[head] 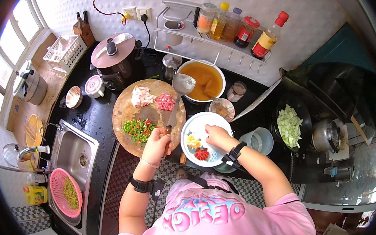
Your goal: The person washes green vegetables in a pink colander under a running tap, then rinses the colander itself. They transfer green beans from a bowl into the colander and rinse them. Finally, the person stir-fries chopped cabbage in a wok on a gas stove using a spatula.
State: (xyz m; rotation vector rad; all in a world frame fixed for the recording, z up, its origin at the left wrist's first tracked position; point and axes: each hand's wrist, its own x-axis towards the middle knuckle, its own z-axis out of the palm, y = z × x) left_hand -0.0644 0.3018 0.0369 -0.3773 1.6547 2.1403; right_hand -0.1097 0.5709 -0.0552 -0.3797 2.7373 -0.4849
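Observation:
My left hand [158,141] is closed around the wooden handle of a metal ladle [184,84], whose bowl lies over the edge of a white pot of brown liquid [201,80]. Under the ladle's shaft is a round wooden chopping board [121,112] with pale sliced meat [141,96], minced red meat [165,101] and chopped green and red peppers [139,130]. My right hand [216,135] is over a white enamel basin with painted flowers [204,117], fingers curled; whether they hold anything cannot be told.
At right, a black wok holds cut pale-green vegetables [288,126]; a clear plastic container [259,141] stands nearer. A lidded cooker [113,57] and a bottle rack [188,34] are behind. A steel sink [82,142] and a pink colander [56,194] are at left.

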